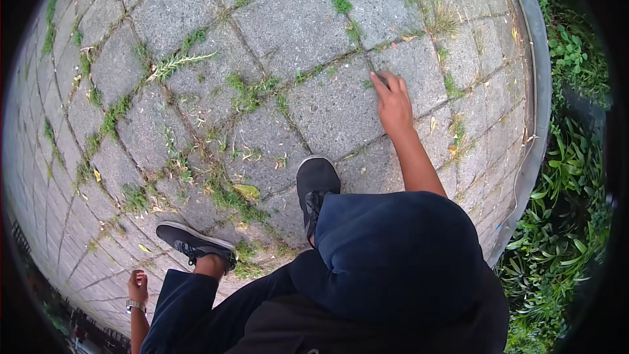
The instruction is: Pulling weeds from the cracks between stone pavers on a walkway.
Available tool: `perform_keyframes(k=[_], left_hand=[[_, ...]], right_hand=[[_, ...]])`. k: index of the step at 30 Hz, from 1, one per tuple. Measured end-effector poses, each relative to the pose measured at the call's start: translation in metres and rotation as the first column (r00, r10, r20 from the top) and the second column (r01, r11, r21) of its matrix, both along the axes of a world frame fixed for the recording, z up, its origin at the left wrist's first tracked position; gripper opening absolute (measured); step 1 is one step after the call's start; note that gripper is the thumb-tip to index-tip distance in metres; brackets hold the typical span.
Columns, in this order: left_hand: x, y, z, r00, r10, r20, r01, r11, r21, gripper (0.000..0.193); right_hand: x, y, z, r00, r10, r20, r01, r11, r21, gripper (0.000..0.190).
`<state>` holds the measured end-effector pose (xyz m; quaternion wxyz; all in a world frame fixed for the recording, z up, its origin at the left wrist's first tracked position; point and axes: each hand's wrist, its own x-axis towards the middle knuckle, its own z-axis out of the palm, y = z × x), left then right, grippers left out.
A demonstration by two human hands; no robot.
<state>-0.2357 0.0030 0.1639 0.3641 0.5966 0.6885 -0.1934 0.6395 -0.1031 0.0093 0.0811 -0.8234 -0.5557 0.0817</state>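
Note:
My right hand reaches down to a joint between concrete paving slabs. Its index fingertip is beside a small green weed tuft; whether the fingers grip any of it cannot be made out. Beyond my bent left knee hangs my left hand, fingers curled, with a metal-banded wristwatch on the wrist. Nothing shows in that hand, though the inside of the curl is hidden. Low weeds grow along the joints in front of my shoes. A longer leafy weed stem lies across the slabs farther left.
My black shoes are planted apart on the paving. Weed scraps and a yellow-green leaf lie between them. Along the right runs a curved grey edging, with dense green plants beyond. Dry grass stands at upper right.

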Motion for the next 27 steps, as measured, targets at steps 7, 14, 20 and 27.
perform_keyframes(k=[7, 14, 20, 27], left_hand=[[0.010, 0.009, -0.011, 1.000, -0.005, 0.017, 0.005, 1.000, 0.006, 0.013], [0.003, 0.003, 0.007, 0.999, 0.034, -0.032, -0.034, 0.999, -0.012, 0.013], [0.008, -0.005, -0.001, 0.997, 0.078, -0.025, -0.080, 0.995, -0.059, 0.014], [-0.007, -0.003, 0.022, 0.997, 0.081, -0.006, -0.081, 0.996, 0.036, 0.010]], right_hand=[[0.028, 0.013, -0.016, 0.992, 0.128, -0.022, -0.125, 0.988, 0.089, 0.023], [0.059, 0.101, 0.033, 0.971, -0.205, -0.125, 0.238, 0.890, 0.389, 0.016], [0.022, 0.103, -0.011, 0.992, 0.105, -0.064, -0.075, 0.931, 0.358, 0.030], [0.051, 0.152, -0.005, 0.944, 0.009, -0.331, 0.056, 0.981, 0.188, 0.045]])
